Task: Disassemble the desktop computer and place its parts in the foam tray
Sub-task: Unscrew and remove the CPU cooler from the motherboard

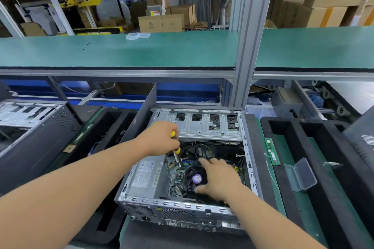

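Observation:
An open desktop computer case lies on its side in front of me. My left hand grips a yellow-and-black screwdriver, its tip down on the motherboard beside the CPU cooler fan. My right hand rests on the fan's right side, fingers spread around it. A grey power supply fills the case's left part, and a metal drive cage sits at its far end. A black foam tray lies to the right, with two green memory sticks beside it.
The removed side panel leans upright at the case's left. Another foam tray and a second computer case lie to the left. A clear plastic box stands open on the right tray. A green shelf runs overhead behind.

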